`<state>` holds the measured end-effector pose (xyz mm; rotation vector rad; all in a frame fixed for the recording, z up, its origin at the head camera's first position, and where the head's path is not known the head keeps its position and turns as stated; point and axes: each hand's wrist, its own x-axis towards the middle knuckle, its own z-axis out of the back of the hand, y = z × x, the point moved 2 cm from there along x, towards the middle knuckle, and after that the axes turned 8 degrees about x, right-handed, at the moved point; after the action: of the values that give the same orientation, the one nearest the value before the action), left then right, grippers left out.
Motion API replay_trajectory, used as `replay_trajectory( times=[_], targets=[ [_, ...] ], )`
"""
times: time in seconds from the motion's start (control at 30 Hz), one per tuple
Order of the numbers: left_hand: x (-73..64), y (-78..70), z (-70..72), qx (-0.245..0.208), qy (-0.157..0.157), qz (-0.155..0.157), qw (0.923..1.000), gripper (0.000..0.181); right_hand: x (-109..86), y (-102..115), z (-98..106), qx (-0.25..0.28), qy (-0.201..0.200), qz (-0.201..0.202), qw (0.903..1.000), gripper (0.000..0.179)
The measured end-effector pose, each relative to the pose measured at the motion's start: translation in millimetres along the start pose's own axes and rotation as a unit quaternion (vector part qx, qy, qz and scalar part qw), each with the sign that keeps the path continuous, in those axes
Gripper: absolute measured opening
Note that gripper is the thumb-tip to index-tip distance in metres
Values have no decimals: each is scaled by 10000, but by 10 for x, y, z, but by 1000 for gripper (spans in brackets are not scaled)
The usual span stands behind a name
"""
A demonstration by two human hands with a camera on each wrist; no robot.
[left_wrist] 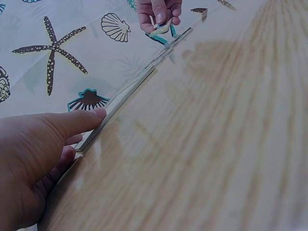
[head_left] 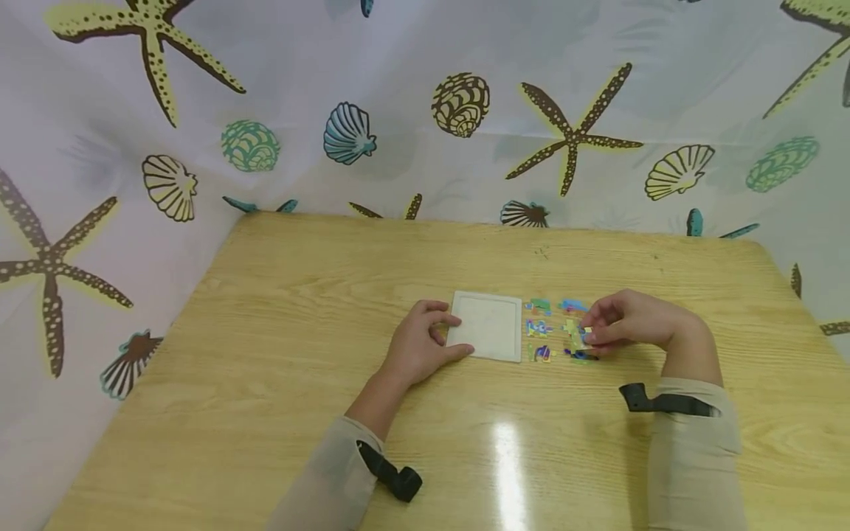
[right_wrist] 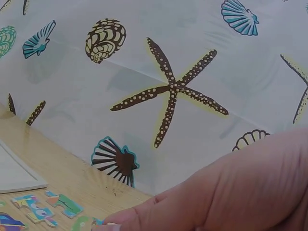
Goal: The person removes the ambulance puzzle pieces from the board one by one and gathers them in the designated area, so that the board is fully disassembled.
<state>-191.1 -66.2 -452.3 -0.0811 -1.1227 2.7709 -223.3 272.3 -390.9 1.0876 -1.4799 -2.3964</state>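
Observation:
A square white puzzle tray (head_left: 488, 327) with a raised rim lies flat on the table. My left hand (head_left: 420, 343) grips its left side, with the thumb over the near edge; in the left wrist view the thumb (left_wrist: 82, 122) presses on the tray's edge. To the right, my right hand (head_left: 627, 324) pinches a colourful jigsaw piece (head_left: 587, 336), lifted slightly above others. In the left wrist view that piece (left_wrist: 162, 30) shows between thumb and fingers. Loose jigsaw pieces (head_left: 539, 329) lie between tray and hand. The right wrist view hides most of the held piece.
The wooden table (head_left: 299, 295) reaches back to a white curtain (head_left: 398, 74) printed with starfish and shells. Black wrist straps with cameras (head_left: 671, 403) sit on both sleeves. More jigsaw pieces (right_wrist: 67, 204) show beside the tray in the right wrist view.

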Motion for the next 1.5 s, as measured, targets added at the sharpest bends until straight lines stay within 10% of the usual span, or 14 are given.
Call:
replay_trajectory(
  times=[1.07,1.5],
  targets=[
    [-77,141,110,78,-185,164,9997,43,-110,-122,112,-194,-773,-1443,9863,20],
    [-103,129,161,-23,-200,258,9995,44,33,2,150,-201,-482,-222,9984,44]
  ],
)
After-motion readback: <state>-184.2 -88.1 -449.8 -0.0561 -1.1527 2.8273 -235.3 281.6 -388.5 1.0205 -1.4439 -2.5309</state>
